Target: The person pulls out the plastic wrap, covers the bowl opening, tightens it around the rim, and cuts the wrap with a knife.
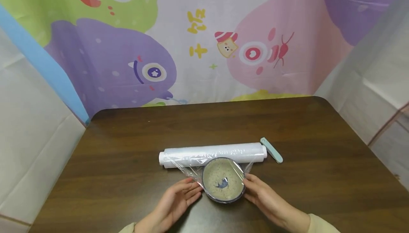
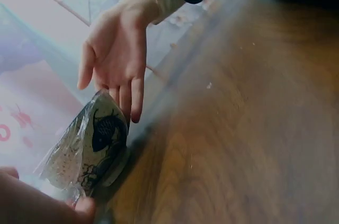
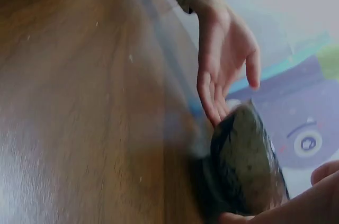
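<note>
A speckled bowl [image 1: 220,171] with a dark rim and a blue figure inside stands on the table, clear cling film stretched over its top. Dark fish-like drawings show on its outer wall in the left wrist view. The film runs back to a white roll of cling film [image 1: 211,153] lying just behind the bowl. My left hand [image 1: 175,201] is at the bowl's left side, palm turned inward, fingers nearly straight and fingertips close to the wall. At the opposite side, my right hand [image 1: 266,201] touches the bowl near its rim with extended fingers.
A pale green folding knife [image 1: 271,150] lies at the right end of the roll. The brown wooden table [image 1: 127,137] has rounded far corners. Behind it hangs a curtain [image 1: 198,76] printed with cartoon creatures, and pale cloth lines both sides.
</note>
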Demonstrator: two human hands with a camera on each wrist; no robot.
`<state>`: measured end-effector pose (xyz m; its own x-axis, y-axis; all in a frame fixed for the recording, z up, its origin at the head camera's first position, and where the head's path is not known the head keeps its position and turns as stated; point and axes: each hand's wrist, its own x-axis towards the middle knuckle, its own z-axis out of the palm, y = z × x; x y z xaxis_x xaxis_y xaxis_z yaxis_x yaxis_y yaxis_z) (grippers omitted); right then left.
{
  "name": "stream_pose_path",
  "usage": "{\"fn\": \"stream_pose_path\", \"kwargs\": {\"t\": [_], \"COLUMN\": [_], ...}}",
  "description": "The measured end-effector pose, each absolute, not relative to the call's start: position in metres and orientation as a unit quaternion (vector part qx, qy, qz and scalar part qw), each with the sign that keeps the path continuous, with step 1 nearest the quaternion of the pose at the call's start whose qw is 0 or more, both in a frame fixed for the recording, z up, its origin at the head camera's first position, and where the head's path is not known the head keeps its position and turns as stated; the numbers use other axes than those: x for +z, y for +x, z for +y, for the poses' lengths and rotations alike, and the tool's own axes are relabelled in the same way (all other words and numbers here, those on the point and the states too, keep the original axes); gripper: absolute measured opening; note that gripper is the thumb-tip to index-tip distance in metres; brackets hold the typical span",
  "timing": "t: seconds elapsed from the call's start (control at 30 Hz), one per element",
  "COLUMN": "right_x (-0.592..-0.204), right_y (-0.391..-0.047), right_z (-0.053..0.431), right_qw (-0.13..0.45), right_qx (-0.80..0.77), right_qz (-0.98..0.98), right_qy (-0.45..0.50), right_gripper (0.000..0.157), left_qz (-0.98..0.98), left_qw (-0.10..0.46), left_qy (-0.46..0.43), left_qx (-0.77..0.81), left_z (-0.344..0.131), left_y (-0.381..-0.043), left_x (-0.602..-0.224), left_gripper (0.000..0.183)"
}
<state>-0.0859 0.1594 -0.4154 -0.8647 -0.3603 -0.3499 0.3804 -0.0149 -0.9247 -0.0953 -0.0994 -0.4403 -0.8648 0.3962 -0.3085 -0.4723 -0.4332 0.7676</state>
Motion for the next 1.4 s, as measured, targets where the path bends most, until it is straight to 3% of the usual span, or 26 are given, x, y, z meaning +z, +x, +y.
{"fn": "stream_pose_path", "kwargs": {"t": [0.17, 0.43, 0.67, 1.2, 1.4], "right_x": [-0.419, -0.415, -0.417, -0.424, -0.413], "right_y": [-0.09, -0.09, -0.088, -0.082, -0.086], "right_z": [0.166, 0.151, 0.136, 0.129, 0.138], "right_qw": [0.258, 0.275, 0.259, 0.256, 0.24], "right_qx": [-0.734, -0.755, -0.755, -0.775, -0.673], "right_qz": [0.627, 0.595, 0.602, 0.577, 0.699], "right_qy": [0.024, 0.023, 0.014, -0.01, 0.028], "right_gripper": [0.062, 0.07, 0.07, 0.075, 0.074], "left_qz": [0.47, 0.457, 0.446, 0.484, 0.51], "left_qw": [0.247, 0.285, 0.306, 0.248, 0.251], "left_qy": [-0.032, 0.006, 0.041, 0.019, 0.026], "left_qx": [0.847, 0.843, 0.84, 0.839, 0.822], "left_z": [-0.103, -0.088, -0.077, -0.041, -0.052], "left_y": [-0.1, -0.105, -0.102, -0.088, -0.089], "left_x": [-0.441, -0.437, -0.437, -0.443, -0.441], "left_gripper": [0.06, 0.056, 0.064, 0.079, 0.073]}}
